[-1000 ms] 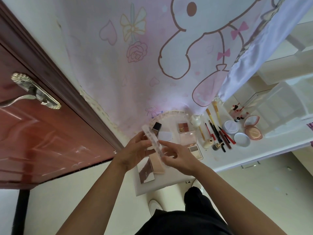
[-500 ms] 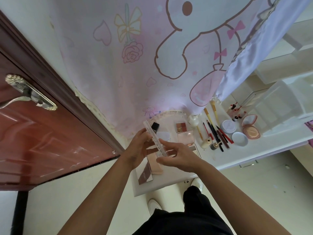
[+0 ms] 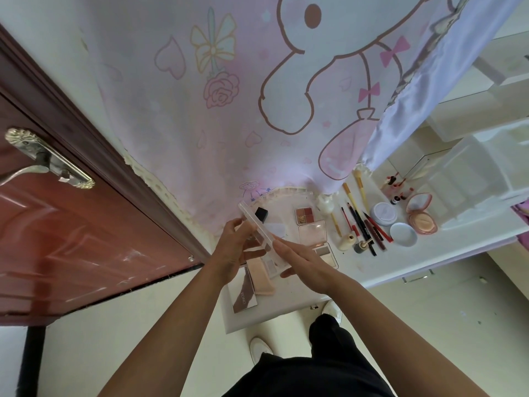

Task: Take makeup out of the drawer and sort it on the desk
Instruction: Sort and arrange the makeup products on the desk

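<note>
Head view: I see both hands raised over the near left end of the desk (image 3: 429, 255), holding one clear case (image 3: 255, 224) between them. The case is long and thin, seen edge-on, and tilted with its far end up toward the curtain (image 3: 257, 96). The left hand (image 3: 233, 249) grips its middle, with the thumb on one side and the fingers curled round the other. The right hand (image 3: 305, 265) pinches the near end, fingers laid almost straight along the edge and thumb underneath. The case is off the desk and touches only the hands.

Under the hands I make out a brown palette (image 3: 243, 292) and a peach pad (image 3: 262, 279) side by side, partly hidden. Farther out lie a black cube (image 3: 261, 214), a red palette (image 3: 305, 215) and a pink palette (image 3: 312, 234). To the right, brushes (image 3: 360, 187) and pencils (image 3: 359, 224) lie roughly parallel, followed by a white jar (image 3: 383, 213), a blue lid (image 3: 403, 234) and an open pink compact (image 3: 422, 217). A clear organizer (image 3: 469, 173) stands at the far right. A red door (image 3: 86, 239) with its handle (image 3: 48, 161) fills the left.
</note>
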Demonstrator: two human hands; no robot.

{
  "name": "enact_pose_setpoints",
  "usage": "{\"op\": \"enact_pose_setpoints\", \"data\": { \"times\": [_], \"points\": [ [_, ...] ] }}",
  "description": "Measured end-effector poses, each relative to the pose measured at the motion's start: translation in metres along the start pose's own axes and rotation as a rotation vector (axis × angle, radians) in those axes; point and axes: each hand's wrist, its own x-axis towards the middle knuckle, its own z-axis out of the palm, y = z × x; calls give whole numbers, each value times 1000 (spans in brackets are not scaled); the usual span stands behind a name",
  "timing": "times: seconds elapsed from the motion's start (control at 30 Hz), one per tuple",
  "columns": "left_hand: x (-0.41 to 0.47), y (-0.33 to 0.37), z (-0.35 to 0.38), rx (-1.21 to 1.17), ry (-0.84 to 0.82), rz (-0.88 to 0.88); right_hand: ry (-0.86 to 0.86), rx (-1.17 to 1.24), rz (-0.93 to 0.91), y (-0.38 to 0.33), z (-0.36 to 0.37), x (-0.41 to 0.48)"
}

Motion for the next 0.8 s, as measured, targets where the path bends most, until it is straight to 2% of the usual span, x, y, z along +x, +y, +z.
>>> {"op": "enact_pose_setpoints", "data": {
  "times": [0.27,0.37,0.5,0.6,0.8],
  "points": [
    [2,3,-1,-66,-6,-52,-4,-86,-4,-9,-3,5],
    [4,6,0,-70,44,-101,11,-193,-25,-13,-3,9],
    [4,6,4,-23,138,-75,84,-258,-53,-11,-2,9],
    [3,8,3,-91,270,-24,222,-74,-31,-15,-1,10],
    [9,19,-14,-269,214,-36,325,132,21,-22,3,12]
  ]
}}
